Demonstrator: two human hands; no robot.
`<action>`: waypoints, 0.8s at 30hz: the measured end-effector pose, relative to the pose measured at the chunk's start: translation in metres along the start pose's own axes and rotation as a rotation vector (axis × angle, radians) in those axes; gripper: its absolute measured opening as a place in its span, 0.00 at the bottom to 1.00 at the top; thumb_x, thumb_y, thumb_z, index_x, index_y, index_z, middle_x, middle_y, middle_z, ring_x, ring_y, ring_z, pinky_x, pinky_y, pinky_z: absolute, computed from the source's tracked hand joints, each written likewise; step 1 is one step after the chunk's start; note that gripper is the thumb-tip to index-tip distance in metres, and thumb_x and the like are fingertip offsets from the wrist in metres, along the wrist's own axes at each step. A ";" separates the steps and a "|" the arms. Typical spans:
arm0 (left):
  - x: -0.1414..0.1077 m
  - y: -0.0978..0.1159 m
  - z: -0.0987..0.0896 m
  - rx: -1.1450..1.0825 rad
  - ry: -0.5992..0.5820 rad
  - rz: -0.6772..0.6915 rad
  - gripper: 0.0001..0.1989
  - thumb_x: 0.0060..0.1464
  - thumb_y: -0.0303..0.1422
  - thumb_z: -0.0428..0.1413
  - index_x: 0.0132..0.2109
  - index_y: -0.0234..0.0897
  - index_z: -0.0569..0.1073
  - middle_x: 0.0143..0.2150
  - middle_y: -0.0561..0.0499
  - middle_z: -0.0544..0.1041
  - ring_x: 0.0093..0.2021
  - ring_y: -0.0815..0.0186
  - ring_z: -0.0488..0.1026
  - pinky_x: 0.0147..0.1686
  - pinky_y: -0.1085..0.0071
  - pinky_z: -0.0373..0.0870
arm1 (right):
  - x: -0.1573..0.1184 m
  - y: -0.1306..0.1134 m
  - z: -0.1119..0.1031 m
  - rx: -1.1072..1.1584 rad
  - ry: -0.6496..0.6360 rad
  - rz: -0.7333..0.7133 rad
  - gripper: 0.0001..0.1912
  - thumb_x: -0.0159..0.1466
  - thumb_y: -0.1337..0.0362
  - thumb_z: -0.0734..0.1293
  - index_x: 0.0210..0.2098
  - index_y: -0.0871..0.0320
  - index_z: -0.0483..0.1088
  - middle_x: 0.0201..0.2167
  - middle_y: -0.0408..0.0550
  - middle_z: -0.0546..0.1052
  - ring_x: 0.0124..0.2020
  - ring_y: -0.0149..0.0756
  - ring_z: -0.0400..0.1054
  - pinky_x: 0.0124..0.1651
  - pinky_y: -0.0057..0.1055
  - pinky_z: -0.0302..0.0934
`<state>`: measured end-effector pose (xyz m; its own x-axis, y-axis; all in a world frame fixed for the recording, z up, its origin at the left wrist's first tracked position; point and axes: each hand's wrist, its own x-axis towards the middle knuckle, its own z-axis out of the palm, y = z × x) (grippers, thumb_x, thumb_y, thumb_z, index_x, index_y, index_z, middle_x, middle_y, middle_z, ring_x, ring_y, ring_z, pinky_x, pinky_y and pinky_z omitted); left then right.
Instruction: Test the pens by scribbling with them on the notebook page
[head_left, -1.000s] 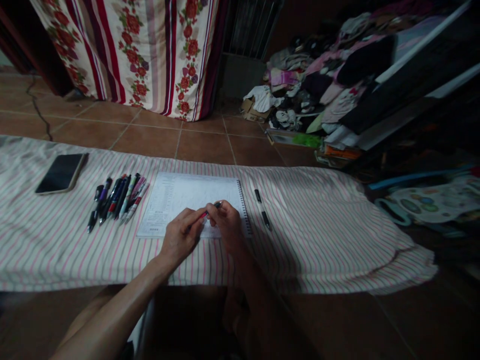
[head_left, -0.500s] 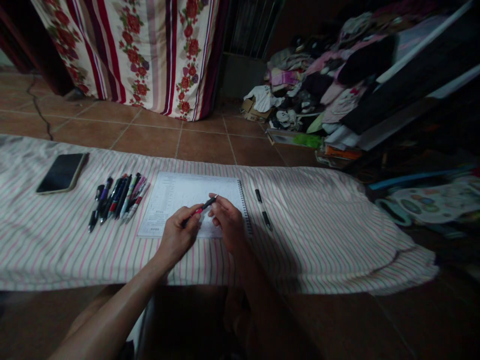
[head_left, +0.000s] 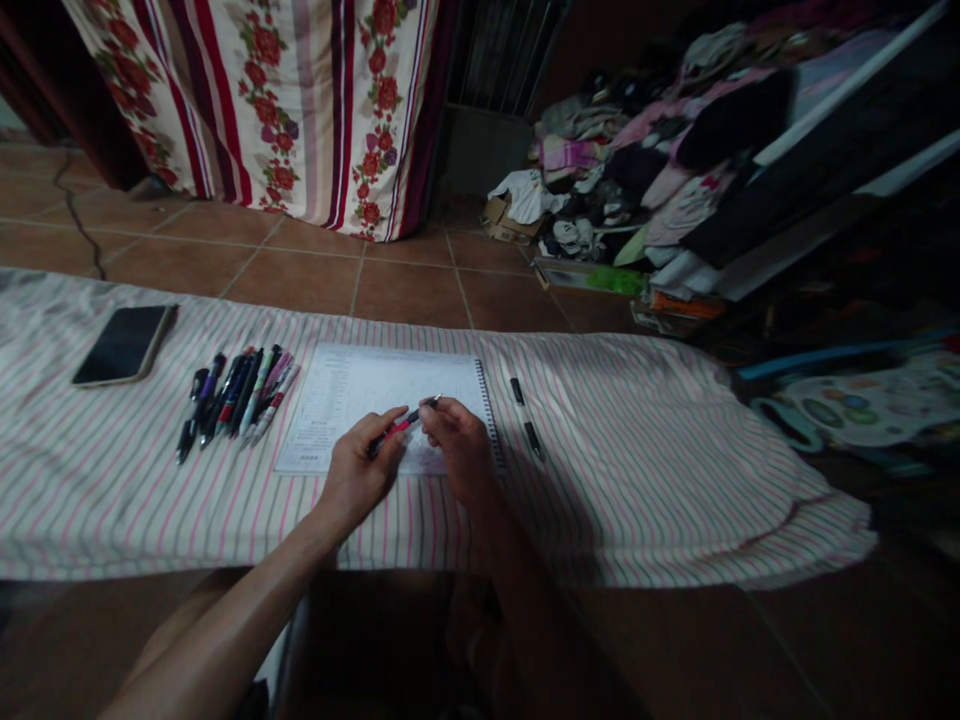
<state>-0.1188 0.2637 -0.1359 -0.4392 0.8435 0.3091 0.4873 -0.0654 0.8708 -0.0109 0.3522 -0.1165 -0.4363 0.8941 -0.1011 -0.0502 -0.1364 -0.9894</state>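
Note:
Over the lower part of an open spiral notebook (head_left: 390,375), my left hand (head_left: 364,465) grips the rear of a black and red pen (head_left: 399,427). My right hand (head_left: 459,445) pinches the same pen near its tip, which points up and to the right. Right of the notebook's spiral lies a black pen with a pale middle (head_left: 526,418). Several pens (head_left: 241,390) of mixed colours lie side by side to the left of the notebook.
A dark-screened phone (head_left: 124,345) lies at the left on the striped cloth (head_left: 660,450). Beyond are a tiled floor (head_left: 300,265), a floral curtain (head_left: 315,110) and a pile of clothes (head_left: 622,170) at the back right.
My right hand's fingers have closed around the pen near its tip; before, they were more spread. The pen has shifted slightly to the right and down.

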 end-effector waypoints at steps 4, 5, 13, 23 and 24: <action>0.000 0.002 0.000 0.015 -0.008 0.048 0.15 0.58 0.33 0.51 0.50 0.38 0.73 0.32 0.51 0.74 0.32 0.68 0.70 0.33 0.72 0.66 | 0.003 0.005 0.001 -0.044 0.022 -0.020 0.15 0.48 0.52 0.69 0.26 0.57 0.68 0.16 0.37 0.66 0.18 0.26 0.56 0.22 0.25 0.52; 0.000 0.003 0.000 0.016 -0.009 0.056 0.15 0.58 0.33 0.50 0.51 0.39 0.73 0.33 0.51 0.74 0.33 0.68 0.70 0.33 0.72 0.66 | 0.003 0.005 0.002 -0.048 0.023 -0.021 0.15 0.48 0.52 0.69 0.25 0.57 0.67 0.16 0.37 0.66 0.18 0.26 0.56 0.22 0.25 0.51; 0.001 0.004 0.000 -0.030 -0.011 0.020 0.14 0.58 0.32 0.50 0.49 0.39 0.75 0.32 0.51 0.74 0.33 0.68 0.70 0.34 0.72 0.66 | -0.001 0.000 0.001 0.018 -0.007 0.000 0.15 0.51 0.54 0.69 0.29 0.59 0.68 0.20 0.39 0.70 0.20 0.25 0.60 0.25 0.24 0.55; 0.001 -0.003 0.004 -0.154 -0.018 -0.090 0.15 0.57 0.34 0.52 0.50 0.41 0.74 0.30 0.53 0.71 0.31 0.69 0.68 0.31 0.73 0.64 | -0.003 0.003 -0.003 0.072 -0.061 0.027 0.18 0.53 0.57 0.69 0.41 0.57 0.74 0.23 0.40 0.71 0.24 0.27 0.62 0.28 0.25 0.56; 0.001 -0.003 0.004 -0.150 -0.018 -0.085 0.15 0.57 0.34 0.52 0.50 0.40 0.74 0.30 0.53 0.72 0.31 0.69 0.68 0.31 0.73 0.64 | -0.003 0.003 -0.003 0.060 -0.053 0.025 0.17 0.53 0.58 0.69 0.41 0.56 0.74 0.23 0.40 0.71 0.24 0.27 0.61 0.28 0.25 0.56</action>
<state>-0.1178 0.2672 -0.1397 -0.4602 0.8585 0.2262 0.3299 -0.0713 0.9413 -0.0070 0.3506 -0.1195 -0.4848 0.8666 -0.1183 -0.0915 -0.1848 -0.9785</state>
